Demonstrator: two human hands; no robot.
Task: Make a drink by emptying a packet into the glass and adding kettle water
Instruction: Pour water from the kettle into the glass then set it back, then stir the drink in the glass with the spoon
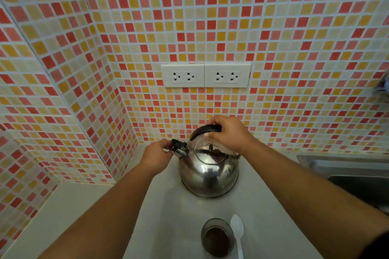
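A shiny steel kettle (208,176) stands on the white counter near the back wall. My right hand (228,132) is closed around its black top handle (207,128). At the kettle's left side my left hand (156,154) pinches the black spout cap (177,145). Nearer to me a clear glass (217,237) with dark brown powder in its bottom stands upright. No packet is in view.
A white plastic spoon (237,231) lies on the counter just right of the glass. A steel sink (355,174) is set in at the right. Two double wall sockets (205,75) sit above the kettle. Tiled walls close the back and left.
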